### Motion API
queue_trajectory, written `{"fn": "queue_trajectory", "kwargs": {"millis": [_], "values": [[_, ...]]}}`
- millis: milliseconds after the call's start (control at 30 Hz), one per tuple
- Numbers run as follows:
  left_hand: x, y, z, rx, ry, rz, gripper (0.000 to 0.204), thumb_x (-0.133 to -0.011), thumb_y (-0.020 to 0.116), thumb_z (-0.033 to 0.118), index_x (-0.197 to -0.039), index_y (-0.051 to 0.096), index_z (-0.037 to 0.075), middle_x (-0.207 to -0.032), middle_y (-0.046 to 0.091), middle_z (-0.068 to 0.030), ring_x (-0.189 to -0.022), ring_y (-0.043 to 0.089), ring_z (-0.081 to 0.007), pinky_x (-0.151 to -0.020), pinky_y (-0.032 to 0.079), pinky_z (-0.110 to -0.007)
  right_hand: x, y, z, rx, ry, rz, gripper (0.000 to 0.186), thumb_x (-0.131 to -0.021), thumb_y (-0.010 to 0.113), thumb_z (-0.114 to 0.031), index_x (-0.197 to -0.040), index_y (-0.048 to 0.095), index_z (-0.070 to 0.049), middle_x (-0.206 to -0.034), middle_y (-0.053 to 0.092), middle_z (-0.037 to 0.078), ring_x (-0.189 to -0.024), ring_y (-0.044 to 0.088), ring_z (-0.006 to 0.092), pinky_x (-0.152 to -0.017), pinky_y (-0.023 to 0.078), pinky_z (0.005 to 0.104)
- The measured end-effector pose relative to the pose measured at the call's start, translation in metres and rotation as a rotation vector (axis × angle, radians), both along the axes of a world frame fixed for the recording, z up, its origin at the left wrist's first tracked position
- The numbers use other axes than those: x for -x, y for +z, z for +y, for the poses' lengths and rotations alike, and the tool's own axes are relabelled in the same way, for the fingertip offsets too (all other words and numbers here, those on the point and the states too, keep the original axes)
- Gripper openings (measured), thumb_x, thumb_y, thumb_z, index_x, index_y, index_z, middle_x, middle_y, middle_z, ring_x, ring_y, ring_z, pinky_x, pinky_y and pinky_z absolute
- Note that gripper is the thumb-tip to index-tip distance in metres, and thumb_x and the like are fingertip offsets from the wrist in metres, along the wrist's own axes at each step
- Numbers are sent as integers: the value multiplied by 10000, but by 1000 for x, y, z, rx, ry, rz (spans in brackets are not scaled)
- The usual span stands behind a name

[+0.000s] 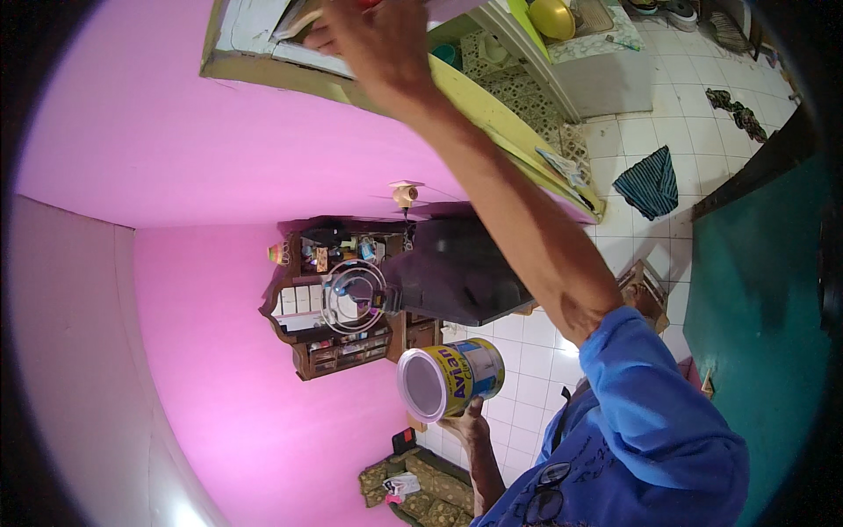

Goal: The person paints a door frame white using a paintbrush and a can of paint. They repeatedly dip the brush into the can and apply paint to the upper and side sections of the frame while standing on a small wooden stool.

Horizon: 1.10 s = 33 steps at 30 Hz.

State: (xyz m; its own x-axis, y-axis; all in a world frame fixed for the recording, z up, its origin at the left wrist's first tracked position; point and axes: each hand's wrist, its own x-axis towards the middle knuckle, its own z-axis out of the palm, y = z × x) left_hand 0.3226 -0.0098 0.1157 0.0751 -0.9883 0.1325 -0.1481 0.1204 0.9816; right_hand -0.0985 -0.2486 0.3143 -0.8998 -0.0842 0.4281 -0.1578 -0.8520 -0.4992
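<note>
My left hand [465, 423] grips a paint can [450, 376] with a pale lid and a yellow, blue-patterned label, tilted at the lower middle. My right arm is raised to the top edge, where my right hand [373, 44] is curled at a pale, worn frame [250, 39] set in the pink wall [132, 114]. A pale stick-like piece and a bit of red show at its fingers; I cannot make out exactly what it holds. A yellow-green ledge [474, 97] runs along the wall beside that arm.
Below are a wall socket [405, 195], a black tabletop [452, 263], a round wire fan guard [338, 307] and a wooden cabinet [320, 353]. A patterned sofa [421, 499] stands low in view. Striped cloth [647, 180] lies on the tiled floor near a dark green surface [746, 290].
</note>
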Motion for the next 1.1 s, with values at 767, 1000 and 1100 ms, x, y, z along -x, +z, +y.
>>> {"fn": "queue_trajectory", "kwargs": {"millis": [767,1000,1100], "values": [[-17,-11,-11,-72,-68,85,993,-635,953,130,-1462,424,-18,-1350,558,-176,-1221,589,-310,-1064,512,-482,-3,5,34,-100,253,-45,301,-1034,581,-191,-1052,707,82,-779,739,157,-677,734,189,-616,623,320],[2,-2,-15,-76,-129,25,978,-652,950,255,-1432,431,-28,-1328,546,-153,-1220,559,-294,-1036,486,-472,18,6,43,-35,313,-72,301,-1026,589,-186,-1001,719,84,-808,746,177,-691,738,198,-610,622,298],[3,-2,-17,-80,-133,42,997,-644,958,278,-1436,433,-25,-1314,556,-152,-1220,560,-292,-1041,481,-477,1,11,47,-150,242,78,310,-1022,594,-198,-1014,719,86,-822,749,185,-712,745,199,-638,635,309]]}}
